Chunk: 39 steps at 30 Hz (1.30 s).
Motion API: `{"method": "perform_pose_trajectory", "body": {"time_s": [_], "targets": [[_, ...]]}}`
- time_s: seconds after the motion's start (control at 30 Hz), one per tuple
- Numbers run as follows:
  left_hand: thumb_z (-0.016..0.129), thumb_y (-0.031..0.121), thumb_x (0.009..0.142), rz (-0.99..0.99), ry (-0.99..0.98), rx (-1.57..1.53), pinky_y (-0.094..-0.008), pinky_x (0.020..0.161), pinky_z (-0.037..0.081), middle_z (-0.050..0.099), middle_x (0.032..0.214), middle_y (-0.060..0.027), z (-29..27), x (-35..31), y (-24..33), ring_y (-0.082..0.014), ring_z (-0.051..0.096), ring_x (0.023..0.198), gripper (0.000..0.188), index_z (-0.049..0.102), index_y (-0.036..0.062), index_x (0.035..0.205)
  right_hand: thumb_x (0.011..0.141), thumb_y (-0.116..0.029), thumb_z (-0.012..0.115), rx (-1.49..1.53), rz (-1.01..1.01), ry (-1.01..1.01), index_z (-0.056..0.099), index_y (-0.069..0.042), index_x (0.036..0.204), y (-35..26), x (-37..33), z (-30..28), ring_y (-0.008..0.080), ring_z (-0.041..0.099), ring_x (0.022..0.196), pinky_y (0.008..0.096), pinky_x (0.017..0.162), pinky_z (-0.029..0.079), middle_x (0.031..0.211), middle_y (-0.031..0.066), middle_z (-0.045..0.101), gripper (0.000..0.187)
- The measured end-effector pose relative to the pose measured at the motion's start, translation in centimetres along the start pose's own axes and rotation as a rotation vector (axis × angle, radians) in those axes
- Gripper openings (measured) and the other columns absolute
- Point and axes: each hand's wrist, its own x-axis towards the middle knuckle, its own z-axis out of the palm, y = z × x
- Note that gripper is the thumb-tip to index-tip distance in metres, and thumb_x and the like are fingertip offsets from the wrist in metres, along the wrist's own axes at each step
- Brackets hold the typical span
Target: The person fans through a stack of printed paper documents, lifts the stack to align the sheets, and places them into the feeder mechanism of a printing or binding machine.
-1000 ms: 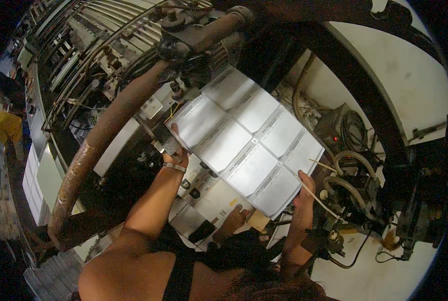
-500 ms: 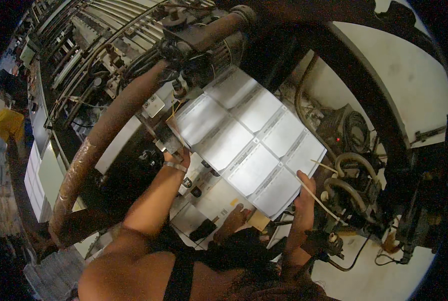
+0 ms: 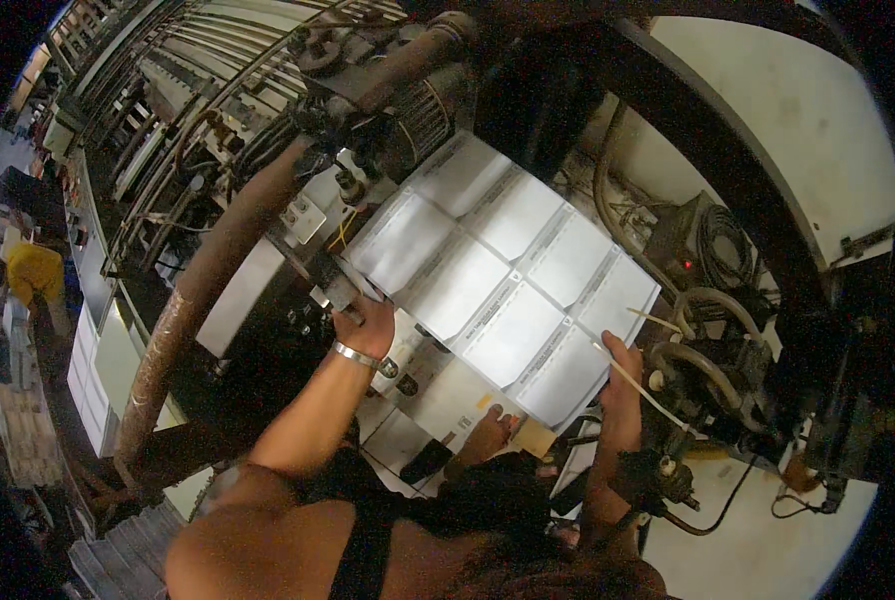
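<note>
A broad stack of white printed sheets [image 3: 527,270], ruled into several panels, lies tilted between my two hands inside the machine frame. My left hand [image 3: 367,325], with a metal bracelet at the wrist, is closed on the left edge of the sheets, its fingertips partly hidden beneath them. Beside it is a small metal block [image 3: 335,292] on the machine. My right hand [image 3: 622,365] grips the near right corner, thumb along the edge and the other fingers hidden below. A thin pale rod [image 3: 642,387] passes across in front of this hand.
A thick brown curved bar [image 3: 182,300] arches at the left, and a dark beam [image 3: 727,150] at the right. Hoses [image 3: 702,360] and a coiled cable [image 3: 722,245] sit at the right. A bare foot [image 3: 487,432] shows below the sheets. Something yellow [image 3: 35,272] is at far left.
The view has shifted a little, so the machine sits differently in the picture. More of my left hand shows beside the metal block. Both hands keep hold of the sheets.
</note>
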Motion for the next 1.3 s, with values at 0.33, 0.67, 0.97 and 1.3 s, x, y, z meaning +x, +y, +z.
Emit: {"method": "perform_pose_trajectory", "body": {"time_s": [0.33,0.67,0.97,1.3], "targets": [[0.041,0.047,0.091,0.114,-0.043,0.548,-0.0404,0.106,0.031,0.053,0.128,-0.0016,-4.1,1.0,0.2,-0.0215,0.048,0.118,0.048,0.052,0.0143,0.125,0.081,-0.017,0.062,-0.008,-0.06,-0.021,0.056,0.006,0.093,0.6,0.3,-0.3,0.0219,0.061,0.071,0.0332,0.06,0.051,0.082,0.0122,0.06,0.028],[0.037,0.042,0.092,0.044,0.078,0.05,-0.0448,0.109,0.029,0.048,0.135,-0.0074,5.2,-1.1,-0.7,-0.0255,0.044,0.125,0.05,0.05,0.0087,0.127,0.088,-0.028,0.054,0.293,0.044,-0.212,0.051,-0.002,0.121,-0.2,-0.6,-1.6,0.0254,0.059,0.1,0.0394,0.087,0.049,0.112,0.013,0.06,0.042],[0.048,0.047,0.081,-0.03,-0.01,-0.011,-0.0393,0.098,0.039,0.056,0.122,-0.0018,-0.6,0.3,1.2,-0.0222,0.051,0.113,0.051,0.052,0.0158,0.122,0.092,-0.034,0.047,0.413,0.008,-0.166,0.044,-0.003,0.129,-0.3,-3.3,0.5,0.0295,0.056,0.108,0.0433,0.091,0.048,0.123,0.0143,0.054,0.048],[0.049,0.038,0.089,-0.018,0.022,0.049,-0.0384,0.095,0.038,0.062,0.105,0.0043,-1.0,0.0,1.5,-0.0168,0.054,0.106,0.029,0.059,0.0188,0.107,0.092,-0.034,0.048,0.393,0.151,-0.191,0.047,-0.004,0.121,-0.4,-2.7,1.0,0.0264,0.057,0.102,0.0401,0.084,0.049,0.113,0.0129,0.055,0.041]]}}
